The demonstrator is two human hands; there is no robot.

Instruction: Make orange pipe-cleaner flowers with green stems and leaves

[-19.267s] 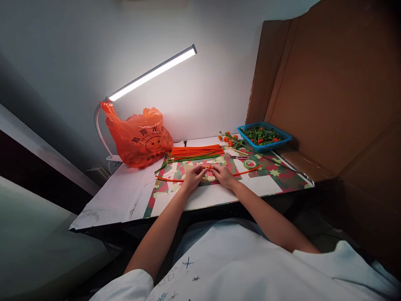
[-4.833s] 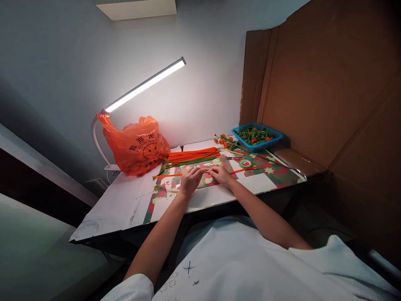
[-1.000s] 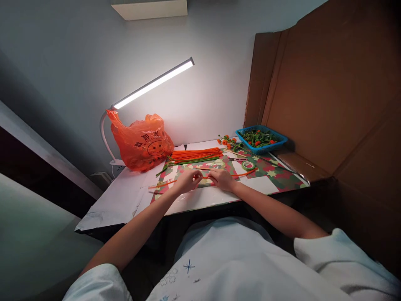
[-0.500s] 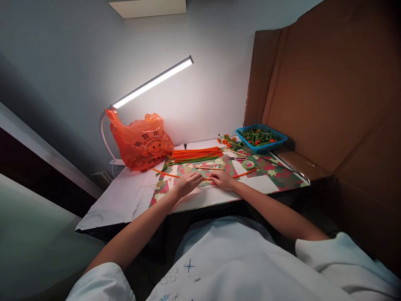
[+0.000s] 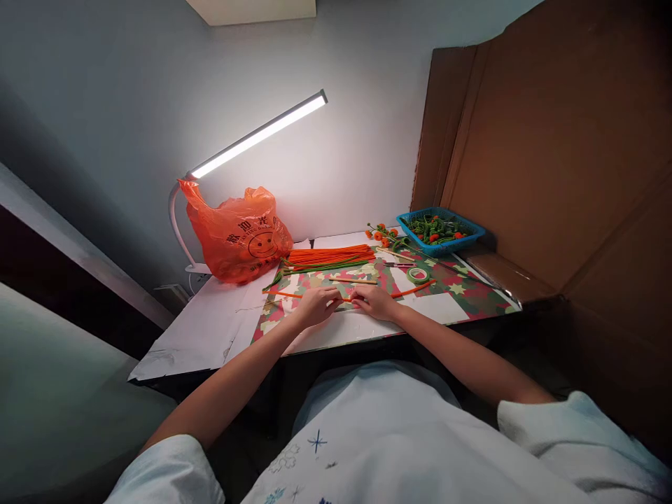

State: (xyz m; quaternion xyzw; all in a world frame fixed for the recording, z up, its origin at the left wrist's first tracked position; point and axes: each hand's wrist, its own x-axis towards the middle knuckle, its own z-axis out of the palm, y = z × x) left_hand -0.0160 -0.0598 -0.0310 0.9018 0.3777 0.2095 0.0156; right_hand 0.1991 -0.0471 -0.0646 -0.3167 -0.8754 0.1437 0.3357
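An orange pipe cleaner [image 5: 283, 294] runs crosswise near the front of the table, its two ends showing beyond my hands. My left hand [image 5: 318, 306] pinches it left of its middle, fingers bent. Close by on the right, my right hand [image 5: 375, 302] also has closed fingers on it. Only a short piece shows between the fingertips, too small to tell how it is bent. Just behind the hands lies a thin wooden stick [image 5: 354, 281]. A roll of green tape [image 5: 410, 276] rests behind and right of my right hand.
Orange pipe cleaners [image 5: 330, 255] and green ones [image 5: 336, 267] lie bundled at the back. Orange flowers [image 5: 385, 243] lie beside a blue basket [image 5: 446, 250] of green and orange pieces. An orange plastic bag [image 5: 241, 241] stands left beneath a lit lamp [image 5: 262, 133]. Cardboard [image 5: 551, 154] walls the right.
The left end of the pipe cleaner has risen slightly and moved a little right. Both hands stay close together on it, with fingers slightly shifted. The view has tilted a little.
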